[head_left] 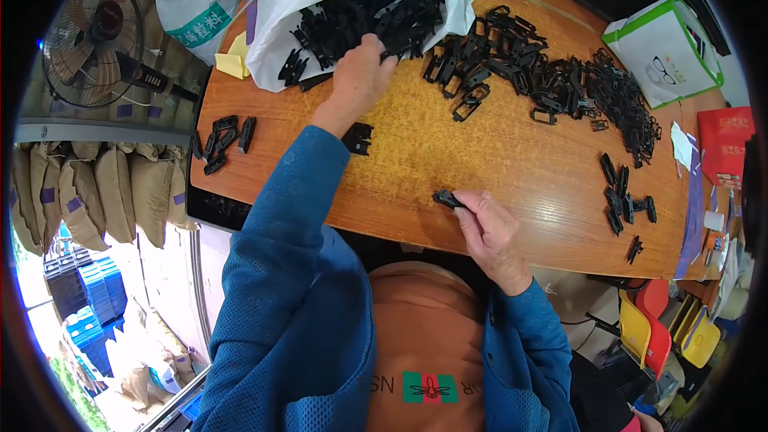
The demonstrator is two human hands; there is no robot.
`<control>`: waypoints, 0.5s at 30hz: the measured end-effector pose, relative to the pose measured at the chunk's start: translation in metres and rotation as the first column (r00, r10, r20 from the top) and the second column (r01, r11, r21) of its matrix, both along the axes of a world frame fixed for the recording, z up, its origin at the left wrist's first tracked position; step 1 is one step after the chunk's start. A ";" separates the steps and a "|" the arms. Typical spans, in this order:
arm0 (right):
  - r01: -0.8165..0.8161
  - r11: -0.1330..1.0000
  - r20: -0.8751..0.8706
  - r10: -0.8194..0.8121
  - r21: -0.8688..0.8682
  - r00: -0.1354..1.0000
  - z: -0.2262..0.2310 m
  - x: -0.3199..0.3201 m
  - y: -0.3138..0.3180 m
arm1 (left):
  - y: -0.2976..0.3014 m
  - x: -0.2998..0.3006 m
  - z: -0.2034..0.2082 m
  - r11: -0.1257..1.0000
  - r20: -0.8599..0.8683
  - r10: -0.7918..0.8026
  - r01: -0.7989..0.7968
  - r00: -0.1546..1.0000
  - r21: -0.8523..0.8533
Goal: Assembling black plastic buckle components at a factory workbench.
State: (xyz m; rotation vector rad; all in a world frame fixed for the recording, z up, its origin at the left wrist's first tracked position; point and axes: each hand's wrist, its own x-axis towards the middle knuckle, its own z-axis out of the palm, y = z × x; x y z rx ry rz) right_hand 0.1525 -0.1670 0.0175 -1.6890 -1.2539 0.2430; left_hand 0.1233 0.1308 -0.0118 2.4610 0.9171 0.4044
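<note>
My left hand (362,76) reaches across the table to the mouth of a white woven sack (276,36). Its fingers curl down among a heap of black plastic parts (408,12) spilling from the sack, and the fingertips are hidden there. Close to the table's front edge, my right hand (490,228) pinches a small black plastic clip (448,198) between thumb and fingers. Under my left forearm lies another black part (360,141), partly covered by the sleeve.
Black frame-like parts (512,52) spread over the table's far side, beside a pile of thinner black pieces (628,96). Small groups lie at the left (220,140) and right (624,196). A white-green bag (664,52) stands far right; a fan (92,40) is at left.
</note>
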 end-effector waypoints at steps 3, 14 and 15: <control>0.023 0.998 -0.126 -0.029 -0.056 0.992 -0.003 -0.007 -0.004 | 0.001 -0.026 0.010 0.998 0.017 0.054 -0.054 0.998 0.014; 0.072 0.997 -0.736 -0.051 -0.003 0.675 0.015 -0.019 0.012 | -0.108 -0.100 0.041 0.773 0.441 -0.143 0.378 0.886 -0.510; 0.044 0.999 -0.742 -0.025 0.006 0.670 0.017 -0.019 0.012 | -0.116 -0.103 0.043 0.774 0.422 -0.146 0.368 0.895 -0.515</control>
